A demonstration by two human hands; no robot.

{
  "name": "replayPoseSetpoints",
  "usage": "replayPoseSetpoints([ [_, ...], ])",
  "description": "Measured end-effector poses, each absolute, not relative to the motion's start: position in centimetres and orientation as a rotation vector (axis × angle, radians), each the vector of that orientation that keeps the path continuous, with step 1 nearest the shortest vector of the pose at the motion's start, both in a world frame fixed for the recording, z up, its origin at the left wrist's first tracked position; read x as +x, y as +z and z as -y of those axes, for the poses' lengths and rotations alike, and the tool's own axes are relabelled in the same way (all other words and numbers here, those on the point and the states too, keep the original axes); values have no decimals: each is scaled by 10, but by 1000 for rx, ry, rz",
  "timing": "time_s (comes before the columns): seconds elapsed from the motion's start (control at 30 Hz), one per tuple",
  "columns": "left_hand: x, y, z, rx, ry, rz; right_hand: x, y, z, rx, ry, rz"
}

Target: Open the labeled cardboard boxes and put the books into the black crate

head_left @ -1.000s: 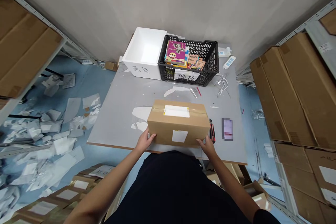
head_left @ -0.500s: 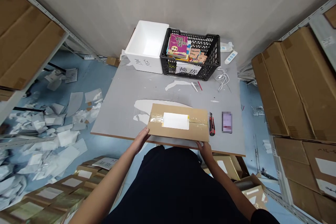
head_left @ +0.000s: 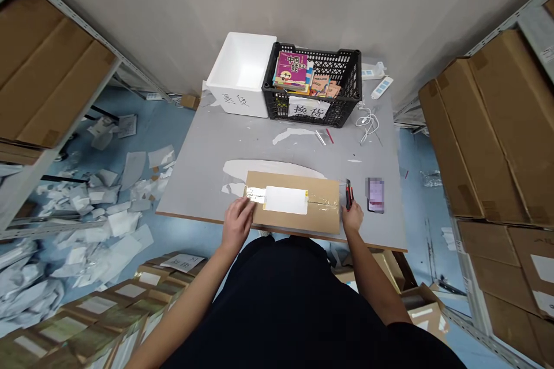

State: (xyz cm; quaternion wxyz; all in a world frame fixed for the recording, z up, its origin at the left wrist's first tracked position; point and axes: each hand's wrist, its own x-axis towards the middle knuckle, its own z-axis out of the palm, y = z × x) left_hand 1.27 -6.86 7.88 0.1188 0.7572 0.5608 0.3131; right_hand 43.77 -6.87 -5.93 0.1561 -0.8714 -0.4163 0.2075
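A flat cardboard box (head_left: 324, 219) lies at the front edge of the table, sealed with clear tape and bearing a white label (head_left: 285, 200). My left hand (head_left: 237, 220) grips its left end, fingertips on the top near the tape. Just right of the box, my right hand (head_left: 352, 218) has its fingers closed on the lower end of a red and black utility knife (head_left: 348, 191). The knife still lies against the table, and whether its blade is out I cannot tell. A phone (head_left: 375, 195) with a blurred screen is to the right of that hand.
At the back of the grey table (head_left: 194, 167) stand a white foam box (head_left: 242, 98) and a black plastic crate (head_left: 346, 109) holding books (head_left: 292, 69). A white cable (head_left: 367, 122) and a power strip (head_left: 382, 87) lie at right. Shelves with large cartons (head_left: 476, 138) flank the table; paper litters the floor.
My right hand has left the box's front edge and moved right onto the utility knife. My left hand has shifted up onto the box's left end. The box has moved slightly left.
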Motion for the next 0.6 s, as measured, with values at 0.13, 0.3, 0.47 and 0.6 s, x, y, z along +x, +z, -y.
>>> replayPoseSetpoints([
  [0.13,17,85,70,2419,825,-1469,442,-63,51,-2653,637,983],
  [0.3,24,84,74,2426,801,-1482,460,-65,42,-2661,800,877],
  [0.47,32,87,82,2444,772,-1503,469,-54,43,-2592,971,845],
  [0.6,37,89,87,2522,776,-1459,462,-34,49,-2455,1078,863],
])
